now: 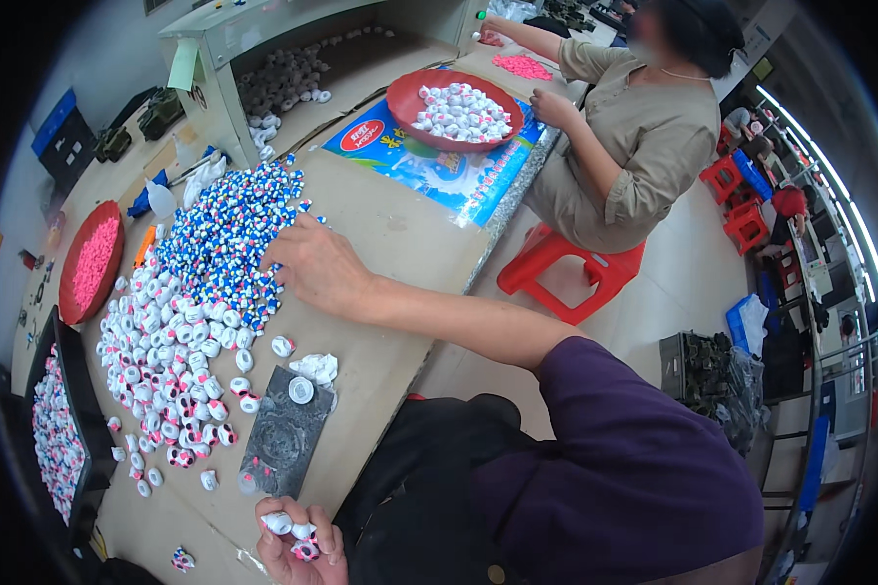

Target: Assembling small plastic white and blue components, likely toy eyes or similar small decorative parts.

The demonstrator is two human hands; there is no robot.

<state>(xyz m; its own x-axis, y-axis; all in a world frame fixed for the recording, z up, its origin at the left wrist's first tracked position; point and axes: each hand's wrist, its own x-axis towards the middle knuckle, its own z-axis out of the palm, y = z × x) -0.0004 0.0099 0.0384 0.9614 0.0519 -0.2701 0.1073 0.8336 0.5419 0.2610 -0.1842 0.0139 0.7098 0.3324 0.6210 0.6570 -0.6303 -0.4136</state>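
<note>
My left hand point(300, 548), at the lower edge, is closed around small white figure pieces point(277, 524) with pink and dark parts. My right hand point(320, 265) reaches across the table to the right edge of a heap of tiny blue-and-white pieces point(226, 229). Its fingers are bent together against the heap, and what lies between their tips is hidden. Nearer me spreads a pile of larger white pieces point(166, 336), several with pink and dark marks. Between my hands lies a dark grey block point(285, 439), with a small white round piece point(300, 390) and crumpled white tissue point(319, 369) at its far end.
A red bowl of pink pieces point(65, 283) and a black tray of painted pieces point(93, 429) stand at the left. Farther off, a red bowl point(397, 102) holds white pieces. A co-worker point(605, 146) sits on a red stool point(595, 283) beyond my right arm.
</note>
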